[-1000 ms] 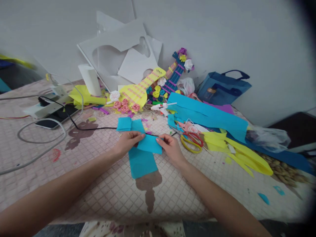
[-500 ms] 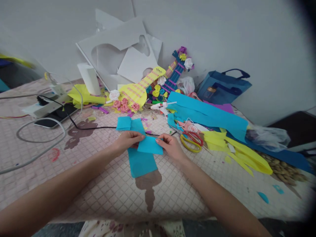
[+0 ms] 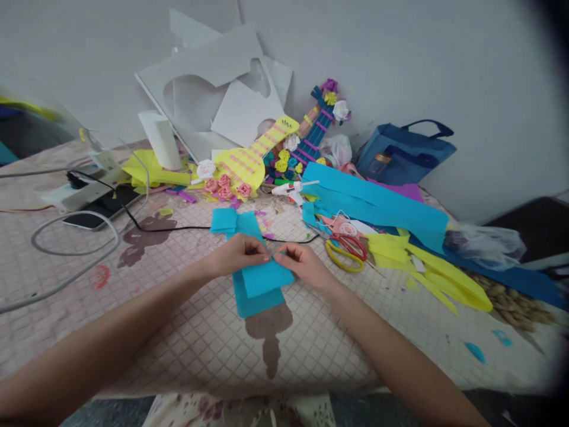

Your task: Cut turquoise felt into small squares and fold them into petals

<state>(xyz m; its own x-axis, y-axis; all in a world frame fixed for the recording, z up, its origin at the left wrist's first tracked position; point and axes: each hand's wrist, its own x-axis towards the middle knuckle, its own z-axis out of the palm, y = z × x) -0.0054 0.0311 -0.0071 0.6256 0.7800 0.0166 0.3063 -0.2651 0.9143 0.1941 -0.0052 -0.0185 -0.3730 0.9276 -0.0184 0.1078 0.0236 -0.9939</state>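
A small light-blue piece of crepe paper [image 3: 267, 280] is pinched along its upper edge between my two hands. My left hand [image 3: 243, 254] grips it at the upper middle, thumb and fingers closed. Close beside it, my right hand [image 3: 302, 264] pinches the upper right part. Beneath lies a longer blue paper strip [image 3: 260, 305], flat on the table and partly covered by my hands and the held piece. A small stack of blue squares [image 3: 223, 220] rests on that strip's upper left.
Right of my hands lie scissors [image 3: 345, 254] with red and yellow handles. A glue gun [image 3: 291, 190], a yellow paper guitar [image 3: 246, 166] and a wide blue paper sheet [image 3: 377, 201] are farther back. A black cord [image 3: 178, 229] runs behind my hands. A power strip [image 3: 80, 193] stands left.
My hands have come closer together on the held paper piece. Its lower edge now hangs lower and tilts toward me, and my left hand has shifted right.
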